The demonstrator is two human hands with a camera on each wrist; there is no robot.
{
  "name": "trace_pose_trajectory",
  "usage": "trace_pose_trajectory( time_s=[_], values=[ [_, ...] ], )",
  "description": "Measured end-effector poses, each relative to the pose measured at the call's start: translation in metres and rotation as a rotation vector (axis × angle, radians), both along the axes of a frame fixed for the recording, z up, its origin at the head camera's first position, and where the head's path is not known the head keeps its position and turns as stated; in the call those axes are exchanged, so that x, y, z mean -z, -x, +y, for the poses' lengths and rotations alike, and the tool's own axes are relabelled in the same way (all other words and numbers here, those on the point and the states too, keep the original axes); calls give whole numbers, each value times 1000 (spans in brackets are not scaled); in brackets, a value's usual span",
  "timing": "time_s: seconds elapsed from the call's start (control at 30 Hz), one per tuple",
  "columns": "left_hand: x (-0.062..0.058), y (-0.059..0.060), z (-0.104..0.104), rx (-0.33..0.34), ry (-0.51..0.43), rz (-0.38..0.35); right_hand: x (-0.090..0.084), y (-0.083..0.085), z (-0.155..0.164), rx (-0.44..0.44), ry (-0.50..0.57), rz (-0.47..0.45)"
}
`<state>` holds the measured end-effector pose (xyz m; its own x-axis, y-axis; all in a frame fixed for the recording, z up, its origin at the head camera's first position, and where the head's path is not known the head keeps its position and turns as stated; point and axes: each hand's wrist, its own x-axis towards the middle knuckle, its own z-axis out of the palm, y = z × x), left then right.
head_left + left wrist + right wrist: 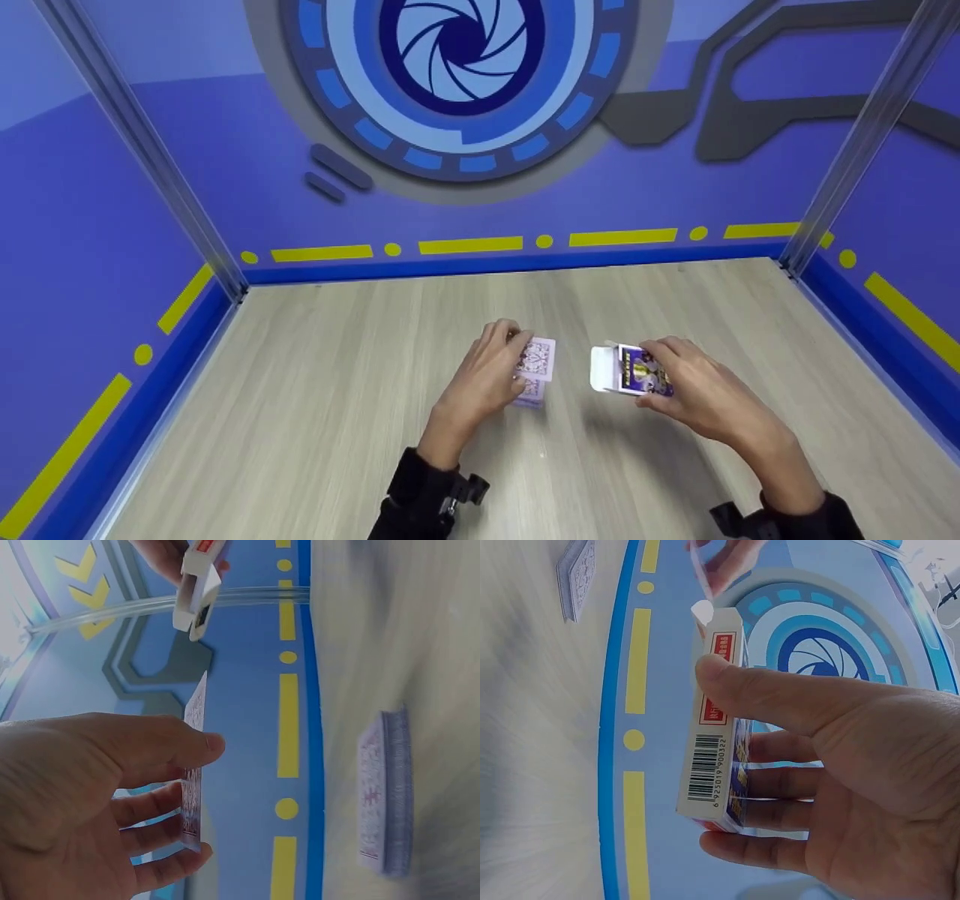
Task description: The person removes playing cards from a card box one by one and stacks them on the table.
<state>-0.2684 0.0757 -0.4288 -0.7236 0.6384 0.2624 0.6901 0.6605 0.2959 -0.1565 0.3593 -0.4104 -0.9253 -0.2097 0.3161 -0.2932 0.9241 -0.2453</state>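
Note:
My left hand pinches a thin playing card with a pink patterned back between thumb and fingers. In the left wrist view the card appears edge-on. Below it, a deck of playing cards lies stacked on the table, apart from the held card. To the right, my right hand grips a purple and white card box off the table. Its white flap stands open toward the left hand. A barcode side of the box faces the right wrist camera, with the thumb across the box.
The wood-grain table spreads around both hands. Behind it rises a blue printed back wall, and side panels stand at left and right, with clear posts at the corners.

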Motion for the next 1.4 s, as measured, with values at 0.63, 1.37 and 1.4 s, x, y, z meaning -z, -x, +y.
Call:
trace_pose_trajectory(
  time_s=[0.63, 1.37, 1.4],
  values=[
    [44, 26, 0, -9, 35, -142, 2, 1, 4, -14, -13, -49],
    [60, 27, 5, -30, 41, -161, 2, 1, 4, 2, -22, -120],
    [60, 27, 6, -31, 44, -163, 2, 1, 3, 4, -22, -122]
  ],
)
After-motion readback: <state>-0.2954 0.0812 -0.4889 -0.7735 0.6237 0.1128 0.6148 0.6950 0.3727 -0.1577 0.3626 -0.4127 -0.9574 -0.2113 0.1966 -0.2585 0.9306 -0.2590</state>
